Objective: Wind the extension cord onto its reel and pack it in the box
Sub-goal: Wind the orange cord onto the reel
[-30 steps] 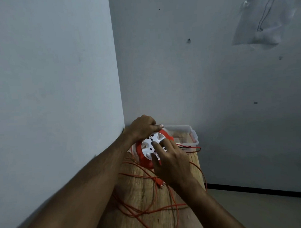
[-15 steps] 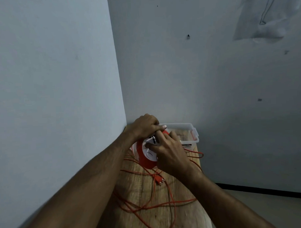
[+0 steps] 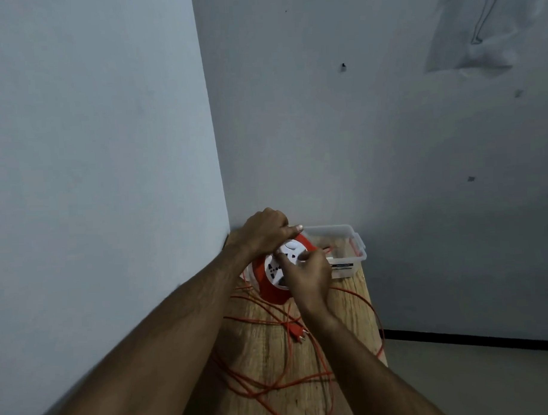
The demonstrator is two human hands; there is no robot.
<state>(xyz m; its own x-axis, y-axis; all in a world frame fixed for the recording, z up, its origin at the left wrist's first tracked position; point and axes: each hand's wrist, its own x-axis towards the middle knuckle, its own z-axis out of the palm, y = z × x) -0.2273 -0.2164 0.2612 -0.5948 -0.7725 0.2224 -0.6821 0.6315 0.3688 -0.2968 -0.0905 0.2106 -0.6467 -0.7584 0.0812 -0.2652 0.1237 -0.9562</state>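
An orange reel with a white socket face stands tilted on the wooden table. My left hand grips its top rim from behind. My right hand presses fingers on the white face, over its right half. Loose orange cord lies in tangled loops across the table, and its orange plug rests near my right forearm. A clear plastic box sits behind the reel at the table's far end, with some cord running over its edge.
Grey walls close in on the left and behind the table. The table's right edge drops to a grey floor with a black skirting strip. A cord loop hangs over that right edge.
My right hand has moved up and right across the reel's white face, and the face has turned. The loose cord loops on the table have shifted slightly. My left hand stays on the rim.
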